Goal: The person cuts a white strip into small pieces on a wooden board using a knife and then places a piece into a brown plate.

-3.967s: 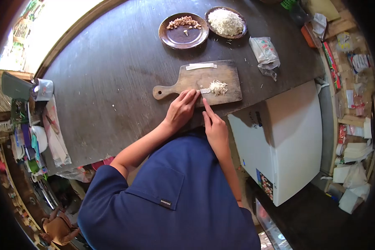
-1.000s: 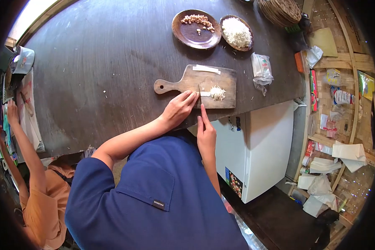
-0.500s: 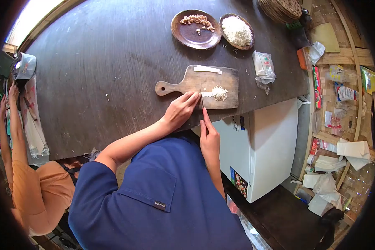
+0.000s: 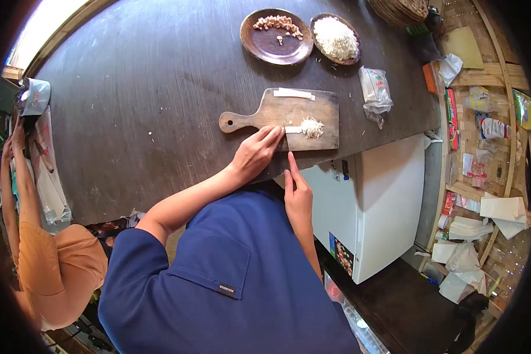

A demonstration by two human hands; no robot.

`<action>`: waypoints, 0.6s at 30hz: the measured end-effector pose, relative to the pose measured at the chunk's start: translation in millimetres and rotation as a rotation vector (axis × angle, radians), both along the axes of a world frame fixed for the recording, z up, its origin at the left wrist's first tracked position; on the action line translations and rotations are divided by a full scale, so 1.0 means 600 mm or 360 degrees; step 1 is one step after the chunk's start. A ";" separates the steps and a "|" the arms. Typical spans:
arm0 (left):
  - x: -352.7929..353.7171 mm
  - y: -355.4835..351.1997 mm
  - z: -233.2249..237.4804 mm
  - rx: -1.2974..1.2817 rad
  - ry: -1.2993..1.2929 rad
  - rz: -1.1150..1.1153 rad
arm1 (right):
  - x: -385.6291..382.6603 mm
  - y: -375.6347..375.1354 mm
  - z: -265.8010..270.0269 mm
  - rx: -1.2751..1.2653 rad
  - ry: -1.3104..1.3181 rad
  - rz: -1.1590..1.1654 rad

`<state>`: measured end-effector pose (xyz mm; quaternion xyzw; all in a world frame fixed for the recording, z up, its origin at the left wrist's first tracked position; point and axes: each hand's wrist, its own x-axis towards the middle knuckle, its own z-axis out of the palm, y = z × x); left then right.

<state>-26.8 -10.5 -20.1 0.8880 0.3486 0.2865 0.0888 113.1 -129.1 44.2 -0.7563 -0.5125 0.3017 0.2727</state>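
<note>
A wooden cutting board [image 4: 270, 115] with a handle lies near the table's front edge. On it my left hand [image 4: 256, 152] presses its closed fingertips down on a flat white strip [image 4: 292, 130], whose end sticks out to the right. My right hand [image 4: 299, 197] grips a knife [image 4: 287, 141], index finger stretched along it; most of the handle is hidden in the hand. The thin blade stands across the strip, close against my left fingertips. Fine white shreds [image 4: 311, 128] lie in a small pile right of the blade. Another white strip [image 4: 294, 93] rests along the board's far edge.
Beyond the board stand a brown plate [image 4: 265, 50] with small brownish pieces and a bowl [image 4: 352, 61] heaped with white shreds. A plastic packet [image 4: 376, 91] lies to the right. Below the table edge is a white appliance [image 4: 389, 212]. A co-worker in orange [image 4: 71, 265] reaches forward at left.
The view has shifted slightly. Both hands keep nearly the same place on the board, with the knife still against the strip. The co-worker's hands have moved a little.
</note>
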 end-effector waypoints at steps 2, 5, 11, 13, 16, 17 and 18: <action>-0.001 0.000 0.001 0.0014 -0.0012 -0.0017 | -0.002 0.022 -0.003 -0.0006 0.0017 -0.0017; 0.001 0.000 0.000 -0.0011 -0.0018 0.0015 | -0.003 0.028 0.006 -0.0027 0.0035 -0.0033; 0.001 -0.002 -0.002 0.0003 -0.0027 0.0018 | -0.003 0.000 0.001 -0.0083 0.0058 -0.0046; -0.001 -0.002 -0.002 -0.0008 -0.0025 0.0016 | -0.004 0.011 -0.006 -0.0088 0.0063 -0.0060; 0.002 -0.002 -0.002 -0.0043 -0.0048 0.0033 | -0.004 0.031 -0.009 0.0064 0.0028 -0.0021; 0.002 0.001 -0.001 -0.0029 -0.0049 0.0033 | -0.004 0.030 -0.005 0.0036 -0.0016 -0.0014; 0.002 0.001 -0.001 -0.0027 -0.0069 0.0016 | -0.005 0.028 0.001 0.0007 -0.0056 0.0004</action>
